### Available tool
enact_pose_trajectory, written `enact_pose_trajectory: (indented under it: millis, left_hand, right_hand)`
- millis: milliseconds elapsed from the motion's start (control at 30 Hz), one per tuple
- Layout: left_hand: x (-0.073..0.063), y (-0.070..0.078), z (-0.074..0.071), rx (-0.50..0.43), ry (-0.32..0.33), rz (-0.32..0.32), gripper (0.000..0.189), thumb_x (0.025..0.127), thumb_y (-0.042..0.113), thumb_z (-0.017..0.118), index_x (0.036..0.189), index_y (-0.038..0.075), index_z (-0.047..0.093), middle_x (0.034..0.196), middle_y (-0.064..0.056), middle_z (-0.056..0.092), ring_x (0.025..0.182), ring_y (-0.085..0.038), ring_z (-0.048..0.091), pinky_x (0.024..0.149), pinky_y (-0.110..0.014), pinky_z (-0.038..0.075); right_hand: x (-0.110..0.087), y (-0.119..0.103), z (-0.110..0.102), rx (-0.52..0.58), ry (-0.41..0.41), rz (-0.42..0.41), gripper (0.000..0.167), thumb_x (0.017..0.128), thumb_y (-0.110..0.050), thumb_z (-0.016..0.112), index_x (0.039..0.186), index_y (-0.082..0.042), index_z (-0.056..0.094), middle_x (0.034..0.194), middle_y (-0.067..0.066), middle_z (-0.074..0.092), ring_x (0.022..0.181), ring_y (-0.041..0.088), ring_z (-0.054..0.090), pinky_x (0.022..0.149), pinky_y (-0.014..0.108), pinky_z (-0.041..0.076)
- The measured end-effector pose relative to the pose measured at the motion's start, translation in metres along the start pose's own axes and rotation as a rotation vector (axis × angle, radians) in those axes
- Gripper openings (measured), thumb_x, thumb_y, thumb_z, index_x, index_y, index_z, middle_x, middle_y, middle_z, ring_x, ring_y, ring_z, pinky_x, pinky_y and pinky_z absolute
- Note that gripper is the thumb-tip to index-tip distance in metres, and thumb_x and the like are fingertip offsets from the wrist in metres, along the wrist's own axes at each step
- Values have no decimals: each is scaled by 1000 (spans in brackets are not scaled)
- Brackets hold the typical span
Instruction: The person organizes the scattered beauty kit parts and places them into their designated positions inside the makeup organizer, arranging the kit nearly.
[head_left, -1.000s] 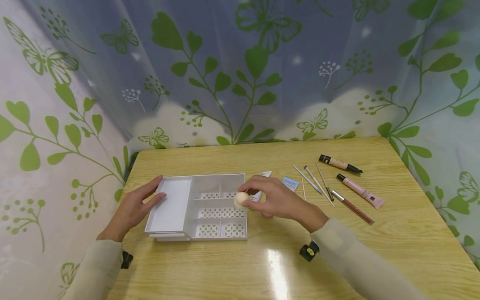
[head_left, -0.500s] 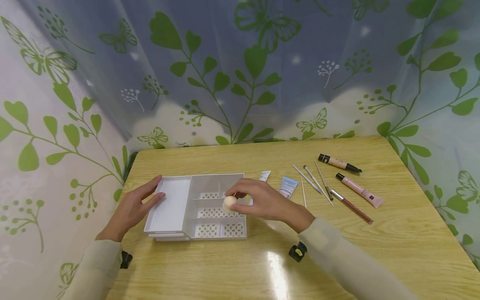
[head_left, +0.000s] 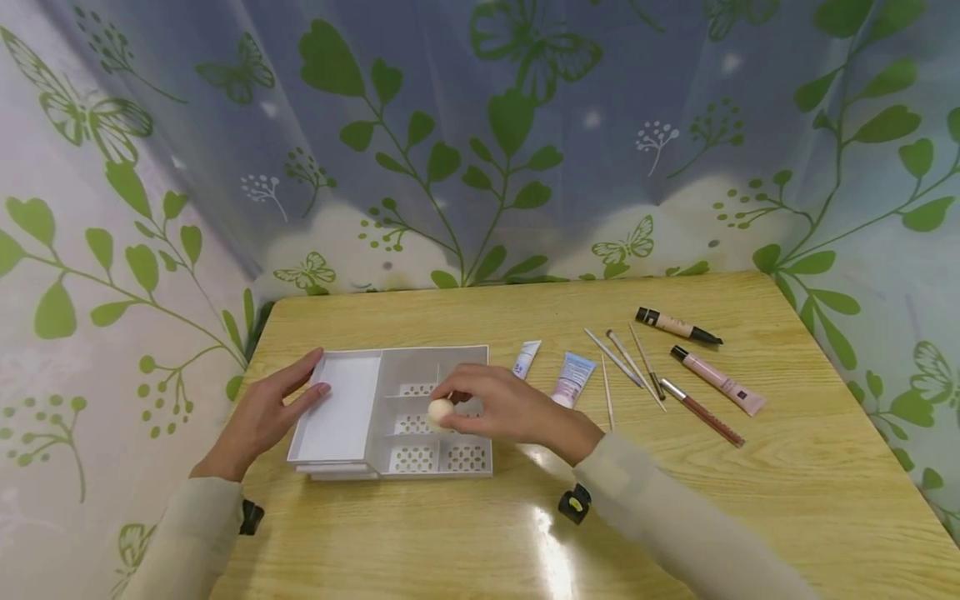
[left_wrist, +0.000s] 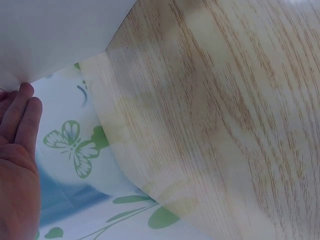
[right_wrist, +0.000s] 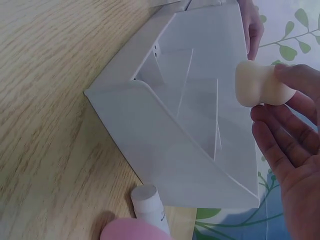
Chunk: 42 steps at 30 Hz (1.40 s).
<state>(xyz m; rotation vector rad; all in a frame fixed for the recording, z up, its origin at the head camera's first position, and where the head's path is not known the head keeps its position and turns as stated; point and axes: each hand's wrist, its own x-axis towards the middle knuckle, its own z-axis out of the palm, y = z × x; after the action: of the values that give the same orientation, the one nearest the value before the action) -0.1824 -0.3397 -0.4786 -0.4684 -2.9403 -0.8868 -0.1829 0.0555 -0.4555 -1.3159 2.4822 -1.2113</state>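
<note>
1. Right hand (head_left: 502, 404) pinches a cream sponge (head_left: 439, 413) between thumb and fingers, up above the compartments!
2. Left hand (head_left: 262, 412) grips the left rim of the white organizer (head_left: 348, 408), thumb over the edge.
3. Beyond the right hand, a white tube (head_left: 527, 358) and a blue-topped tube (head_left: 576, 375) lie on the wooden table (head_left: 420, 321).
4. Behind it all, leaf-and-butterfly fabric (head_left: 637, 100) hangs.

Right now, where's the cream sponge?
Head view, just left of centre: the cream sponge is pinched in the right hand, over the perforated compartments of the white organizer.
</note>
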Motion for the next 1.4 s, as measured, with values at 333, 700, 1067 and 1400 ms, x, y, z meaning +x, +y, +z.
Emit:
enact_pose_trajectory:
  millis: [333,700,1067,1400]
  left_hand:
    - [1,1,0,3,-9,-4,66,109,28,70,165,4,45,163,-25,51,141,-49,60,112,-62,51]
    - [2,1,-1,16,1,5,66,108,28,71,164,4,46,163,-25,51,139,-50,61,111,-63,51]
    - [1,0,0,15,14,6,65,108,26,71,163,3,48,162,-26,53,138,-49,62,110,-61,51]
    - [1,1,0,-1,0,-16,66,108,28,71,164,5,47,163,-25,52,140,-48,61,112,-60,50]
  right_hand:
    - [7,0,16,-6,-21,24,28,100,-20,81,126,-9,79,116,2,77,105,14,74,93,24,62]
    - [11,-4,36,-9,-85,43,26,101,-21,80,125,-12,78,122,2,78,108,15,75,96,27,62]
    - [12,-1,51,-54,-117,66,25,103,-29,77,125,-17,78,124,-2,77,108,10,73,94,20,58]
    - [15,5,68,-111,-85,-1,24,99,-22,81,121,-13,80,114,1,79,101,13,75,90,16,54]
